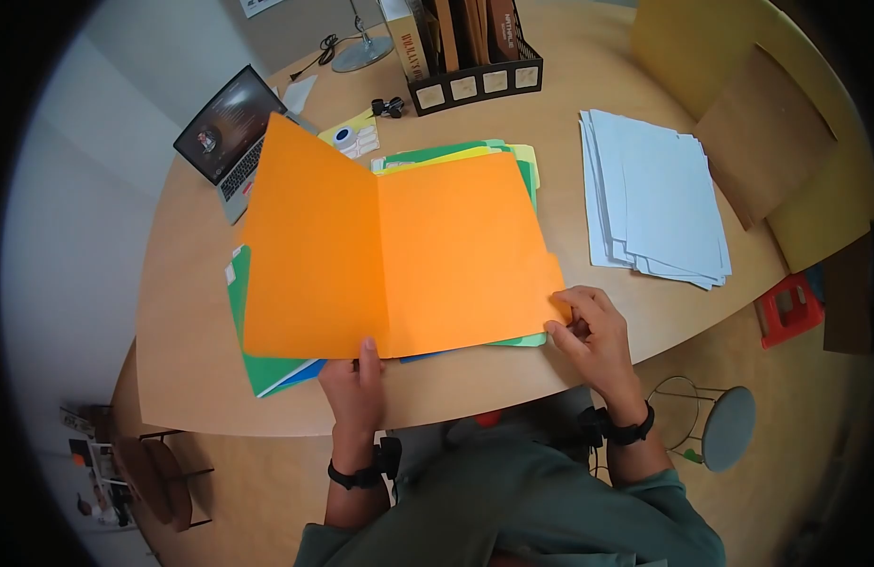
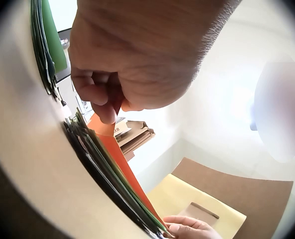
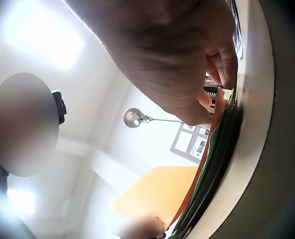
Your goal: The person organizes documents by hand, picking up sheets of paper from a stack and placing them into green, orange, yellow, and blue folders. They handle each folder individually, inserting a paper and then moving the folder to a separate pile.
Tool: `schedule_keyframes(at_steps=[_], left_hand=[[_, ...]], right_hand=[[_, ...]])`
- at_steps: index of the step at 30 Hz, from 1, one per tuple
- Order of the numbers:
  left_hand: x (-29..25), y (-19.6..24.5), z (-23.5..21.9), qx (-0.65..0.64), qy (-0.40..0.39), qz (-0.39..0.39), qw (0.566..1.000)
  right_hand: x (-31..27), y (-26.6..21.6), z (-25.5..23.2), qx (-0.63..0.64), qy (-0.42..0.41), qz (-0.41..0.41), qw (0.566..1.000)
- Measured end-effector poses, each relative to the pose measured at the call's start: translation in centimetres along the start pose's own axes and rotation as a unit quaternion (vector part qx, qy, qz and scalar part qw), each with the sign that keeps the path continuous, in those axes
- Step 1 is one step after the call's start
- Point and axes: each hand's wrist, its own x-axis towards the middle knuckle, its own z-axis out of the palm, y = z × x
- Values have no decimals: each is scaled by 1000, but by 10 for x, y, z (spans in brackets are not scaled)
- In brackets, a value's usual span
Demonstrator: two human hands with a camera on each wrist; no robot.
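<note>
An orange file folder [image 1: 456, 260] lies spread on a stack of green, yellow and blue folders [image 1: 267, 364], its left cover tilted up off the stack. My left hand [image 1: 355, 392] pinches that cover at its bottom edge near the fold, thumb on the inner face. In the left wrist view the left hand's fingers [image 2: 105, 109] curl at the orange edge. At the folder's right edge, my right hand [image 1: 596, 335] holds the border beside the tab, thumb and index finger on the orange card. The folder's inside shows plain orange.
A pile of white paper sheets [image 1: 654, 203] lies to the right. Behind stand a laptop [image 1: 231, 132], a lamp base [image 1: 361, 54] and a black rack [image 1: 479, 87] of books. A brown board leans on a yellow panel [image 1: 815, 227] at right. A stool [image 1: 728, 428] stands below the table edge.
</note>
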Motion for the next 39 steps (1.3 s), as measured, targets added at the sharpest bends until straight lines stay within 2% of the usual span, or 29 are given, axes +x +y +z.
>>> schedule_keyframes(at_steps=[4,6,10,12,16,18,19,21,22,23,24,25,27,31,33,35,37,39], left_hand=[[-3,0,1,46,-9,19,999],[-3,0,5,97,-12,149,984],[-2,7,9,100,-46,152,982],[-2,0,11,85,-45,192,977],[-3,0,11,71,-53,160,983],[-5,-4,13,31,-4,154,988],[-6,-7,12,28,-8,157,987],[-11,-14,16,53,11,112,992],[-14,-15,20,33,-9,124,992],[-18,-15,21,-28,-3,28,999],[-21,-17,22,-82,2,-72,994],[-23,-22,23,-91,-13,-66,994],[-23,-28,26,-111,17,-61,992],[-13,-9,23,-87,7,-53,995],[-9,-7,22,18,11,47,999],[-8,-12,22,23,19,69,997],[-10,-14,23,28,24,88,995],[-12,-13,23,8,28,66,997]], right_hand=[[-3,6,3,17,-34,-9,999],[-4,9,7,11,-17,-18,1000],[-7,8,14,3,-16,-21,1000],[-8,9,13,-14,-11,-48,999],[-8,14,14,-1,-13,-58,998],[-9,17,15,20,-18,-48,998],[-8,18,19,18,-13,-46,999],[-9,17,16,10,-10,-85,996],[-9,12,12,2,-31,-68,997],[-8,13,12,-14,-23,-92,995],[-10,12,10,-28,-7,-80,996],[-10,12,10,-25,-24,-76,996],[-8,12,8,-24,-36,-70,997],[-8,15,9,-39,-44,-107,993],[-7,12,5,-41,-49,-118,991],[-4,1,-12,-25,-108,-60,992],[7,4,-41,-50,-63,15,997],[26,15,-72,-128,40,-37,990]])
